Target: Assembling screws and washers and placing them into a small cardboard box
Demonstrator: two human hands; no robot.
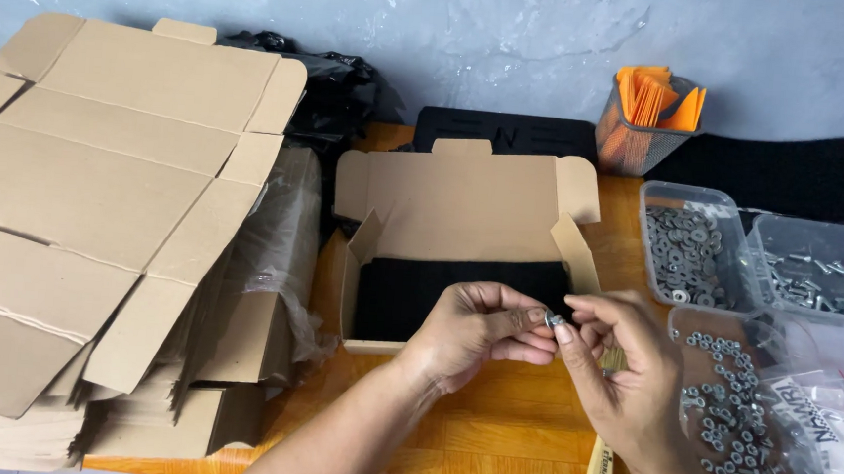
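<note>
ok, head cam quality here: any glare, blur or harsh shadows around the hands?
Head view: soft, even light, no harsh shadows. Left hand and right hand are fairly sharp; the small metal part pinched between them is too small to resolve. Mild glare on the plastic bags and clear tubs.

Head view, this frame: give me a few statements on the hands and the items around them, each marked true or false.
1. Both hands pinch a small metal part between their fingertips. True.
2. The open cardboard box holds something black. True.
3. The left hand rests inside a clear tub. False: it is in front of the box, meeting the right hand.
4. The mesh cup holds blue sleeves. False: they are orange.
5. Flat cardboard blanks are stacked to the left. True.
</note>
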